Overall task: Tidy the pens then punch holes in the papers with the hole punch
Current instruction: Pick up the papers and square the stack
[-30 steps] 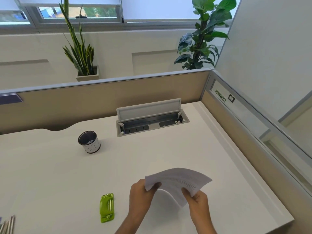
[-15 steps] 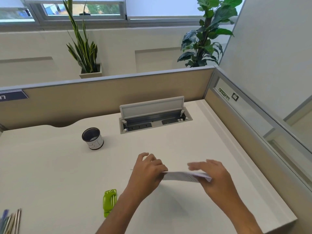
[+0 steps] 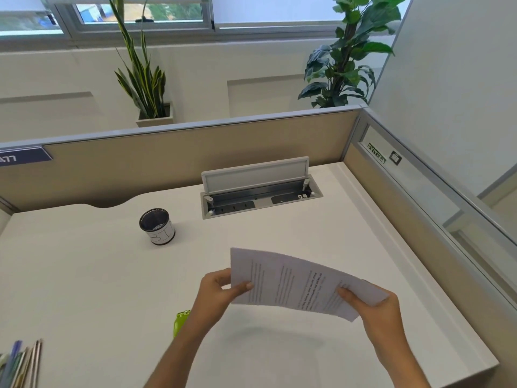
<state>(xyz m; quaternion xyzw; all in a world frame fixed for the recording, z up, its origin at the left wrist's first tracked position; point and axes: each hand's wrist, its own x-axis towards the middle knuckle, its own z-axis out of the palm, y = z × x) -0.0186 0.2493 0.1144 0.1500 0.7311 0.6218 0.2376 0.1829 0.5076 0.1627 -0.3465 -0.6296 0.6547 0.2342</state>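
"77" on blue partition tag [image 3: 21,157]

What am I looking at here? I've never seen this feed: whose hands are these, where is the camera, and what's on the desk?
There is no machine: a person wears the camera on the head, looking down at a white desk. The left hand and right hand hold a stack of printed papers above the desk. A green hole punch lies partly hidden behind the left forearm. Pens lie loose at the lower left corner, and the dark cup appears to hold none, so tidying looks undone.
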